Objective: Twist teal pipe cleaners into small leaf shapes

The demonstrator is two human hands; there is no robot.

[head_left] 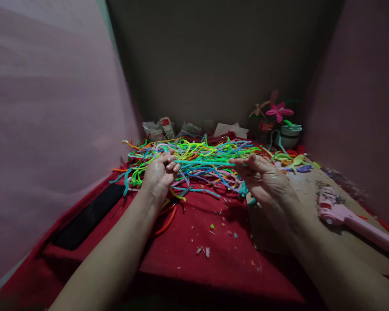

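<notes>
Stretched straight between my two hands is a turquoise pipe cleaner (204, 163). My left hand (160, 172) has its fingers curled around the left end. At the right end, my right hand (262, 175) pinches it between thumb and fingers. Behind and below spreads a big heap of pipe cleaners (194, 149) in green, yellow, blue, lilac and orange. Scissors with orange-red handles (167, 222) lie on the red cloth, partly hidden by my left forearm.
A black phone-like slab (89, 218) lies left on the red cloth (214, 259). To the right, a cardboard sheet (306, 190) carries a pink handheld tool (337, 211). Behind it stands a pot (288, 136) by a pink flower (279, 112). Walls close in both sides.
</notes>
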